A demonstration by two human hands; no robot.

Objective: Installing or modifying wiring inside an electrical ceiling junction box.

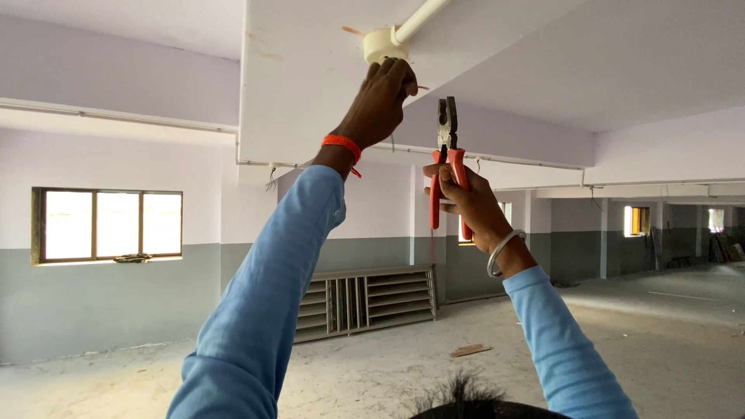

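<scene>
**A:** Two hands up, both busy. Your left hand (pixel 382 97) is at the round white junction box (pixel 380 43) on the underside of the ceiling beam (pixel 303 85), about 12 o'clock in your view. Fingers curled up against the box's lower rim, touching it. Can't tell if they pinch a wire or just brace on the box.

**B:** And the right?

**A:** Your right hand (pixel 464 203) is clenched around the red handles of the pliers (pixel 448 159), nose pointing straight up, at 1 o'clock from centre. Plier jaws look closed, gripping nothing. They sit below and to the right of the box, clear of it.

**B:** Wires?

**A:** Thin strands stick out near the box, one orange bit at its 10 o'clock, another by your fingertips at 4 o'clock. Too small to say more. White conduit pipe (pixel 419 17) leaves the box toward 1 o'clock.

**B:** Advice for the grip?

**A:** My read: steady the box with your left, keep fingertips off the spot where the plier nose goes in. Bring the pliers in vertically, open the handles only enough to take one strand. Orange wrist thread (pixel 342 145) and the metal bangle (pixel 500 250) hang loose, so keep them off the strands.
</scene>
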